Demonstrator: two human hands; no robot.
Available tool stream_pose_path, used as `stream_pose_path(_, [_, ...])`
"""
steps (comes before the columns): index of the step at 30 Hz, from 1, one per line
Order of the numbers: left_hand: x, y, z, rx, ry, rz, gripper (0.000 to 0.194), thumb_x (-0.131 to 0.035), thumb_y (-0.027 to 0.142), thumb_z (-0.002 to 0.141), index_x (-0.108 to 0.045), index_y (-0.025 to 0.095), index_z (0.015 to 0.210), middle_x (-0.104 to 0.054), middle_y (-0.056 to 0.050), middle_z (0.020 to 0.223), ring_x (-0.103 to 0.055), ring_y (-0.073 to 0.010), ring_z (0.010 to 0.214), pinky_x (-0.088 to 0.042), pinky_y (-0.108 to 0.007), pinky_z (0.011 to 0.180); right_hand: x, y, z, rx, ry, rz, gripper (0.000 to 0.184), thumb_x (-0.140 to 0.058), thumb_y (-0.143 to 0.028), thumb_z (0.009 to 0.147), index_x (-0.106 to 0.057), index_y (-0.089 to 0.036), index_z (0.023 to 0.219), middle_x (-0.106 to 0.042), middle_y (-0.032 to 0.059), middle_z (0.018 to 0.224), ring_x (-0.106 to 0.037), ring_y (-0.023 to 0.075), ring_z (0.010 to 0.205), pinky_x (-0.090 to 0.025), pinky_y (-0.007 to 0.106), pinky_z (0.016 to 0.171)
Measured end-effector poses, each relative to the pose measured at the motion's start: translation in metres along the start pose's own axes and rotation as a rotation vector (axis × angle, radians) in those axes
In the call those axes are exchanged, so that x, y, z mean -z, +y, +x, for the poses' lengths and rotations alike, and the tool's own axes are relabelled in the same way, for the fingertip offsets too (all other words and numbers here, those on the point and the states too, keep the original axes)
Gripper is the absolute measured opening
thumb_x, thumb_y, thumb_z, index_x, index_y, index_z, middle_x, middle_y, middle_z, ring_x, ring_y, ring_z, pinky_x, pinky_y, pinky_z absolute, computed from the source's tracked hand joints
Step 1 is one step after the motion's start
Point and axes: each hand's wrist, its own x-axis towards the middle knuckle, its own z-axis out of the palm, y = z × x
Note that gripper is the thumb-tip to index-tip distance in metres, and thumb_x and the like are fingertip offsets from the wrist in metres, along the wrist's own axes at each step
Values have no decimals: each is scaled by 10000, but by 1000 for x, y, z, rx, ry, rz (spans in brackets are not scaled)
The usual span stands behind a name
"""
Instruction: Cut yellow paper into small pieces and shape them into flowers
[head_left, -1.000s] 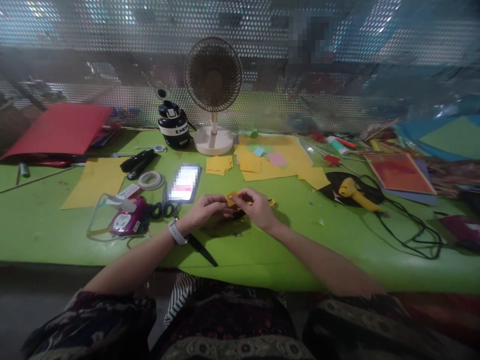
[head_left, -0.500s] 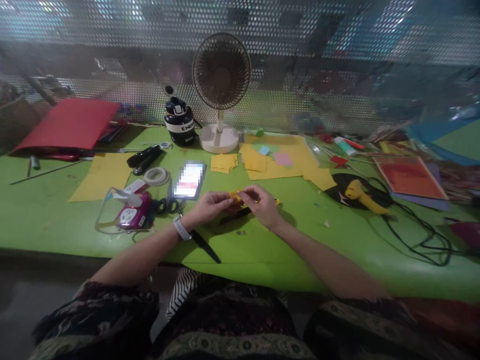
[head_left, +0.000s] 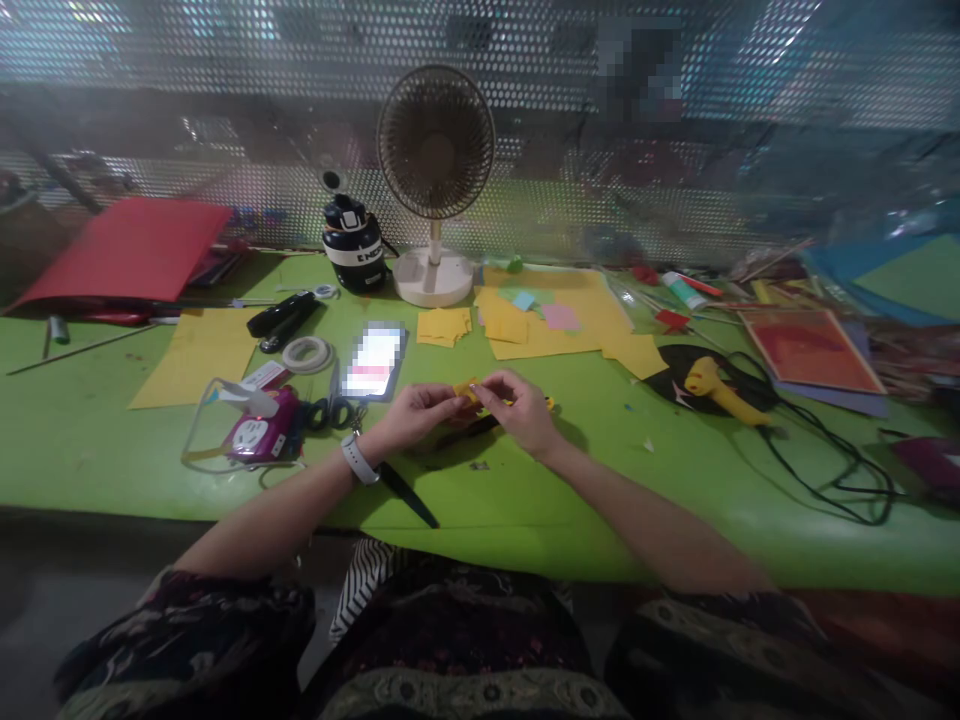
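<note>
Between my fingertips is a small piece of yellow paper [head_left: 465, 389]. My left hand [head_left: 417, 414] pinches its left side, while my right hand [head_left: 523, 412] pinches it from the right. Partly hidden under my hands lies a dark, slim object with a yellow part [head_left: 550, 404] showing by my right hand; I cannot make out its kind. A black pen-like stick [head_left: 409, 495] rests by my left wrist. Left of that hand are dark-handled scissors [head_left: 330, 411] and a lit phone [head_left: 374, 362].
A fan [head_left: 436, 180] and a dark bottle [head_left: 354, 248] stand at the back. Yellow paper pieces [head_left: 444, 325] lie ahead of my hands. To the right is a yellow glue gun [head_left: 724, 390] with a trailing cord; a purple power socket [head_left: 259, 432], tape roll [head_left: 307, 354] and stapler [head_left: 281, 318] sit left.
The whole view has shifted slightly, so things appear a little further left. Both hands keep their pinch on the yellow paper, with hardly any movement.
</note>
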Motion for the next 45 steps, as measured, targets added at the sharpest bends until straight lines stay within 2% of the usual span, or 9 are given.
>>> stream_pose_path(11, [3, -4, 1, -23, -5, 38, 267, -713, 369, 821, -754, 157, 979, -764, -91, 923, -702, -140, 779, -570, -296, 778, -1, 2, 0, -5, -1, 2, 328, -683, -519, 818, -607, -201, 785, -640, 18, 746, -609, 157, 683, -551, 327, 677])
stream_pose_path(16, [4, -5, 1, -23, -24, 52, 339, -711, 434, 815, -751, 138, 977, -761, -99, 916, -710, -162, 801, -568, -314, 789, 1, 0, 2, -90, 12, 53, 372, -725, -522, 775, -576, -201, 886, -640, 36, 845, -630, 168, 751, -565, 325, 690])
stream_pose_path(19, [5, -5, 1, -24, -36, 80, 335, -710, 442, 814, -751, 134, 939, -761, -95, 896, -706, -157, 788, -564, -301, 774, 2, 1, 4, -129, -38, 67, 377, -688, -545, 798, -606, -187, 883, -639, 39, 838, -621, 167, 756, -550, 316, 690])
stream_pose_path(23, [5, -2, 0, 9, -43, 76, 313, -717, 435, 810, -747, 131, 877, -758, -89, 856, -692, -133, 734, -557, -270, 740, 2, 2, 4, -48, -42, -18, 399, -627, -588, 832, -616, -195, 762, -611, 15, 726, -575, 156, 680, -508, 303, 648])
stream_pose_path(29, [2, 0, 0, 150, -90, -53, 321, -772, 389, 765, -722, 116, 927, -760, -108, 877, -719, -155, 768, -583, -310, 770, -3, 4, -2, 38, -21, -111, 380, -601, -572, 870, -606, -208, 763, -615, 33, 746, -583, 175, 702, -517, 321, 652])
stream_pose_path(35, [2, -5, 2, 130, -92, -42, 315, -770, 415, 757, -704, 121, 848, -755, -77, 816, -715, -142, 739, -585, -299, 762, -2, 2, -2, 30, -17, -122, 357, -600, -549, 876, -596, -213, 756, -606, 26, 730, -571, 171, 689, -496, 309, 635])
stream_pose_path(40, [3, -4, 3, 90, -72, -19, 342, -760, 438, 760, -700, 110, 836, -739, -68, 774, -697, -133, 702, -580, -292, 746, 1, 1, 1, -58, -151, -155, 387, -572, -532, 890, -560, -202, 689, -558, -9, 630, -499, 136, 579, -415, 276, 546])
stream_pose_path(45, [6, 0, 1, 144, -109, -32, 343, -755, 426, 771, -682, 97, 832, -730, -74, 769, -686, -128, 688, -575, -290, 740, 3, -5, -1, -135, -322, -69, 350, -512, -494, 924, -543, -192, 749, -560, -11, 645, -487, 125, 554, -390, 264, 511])
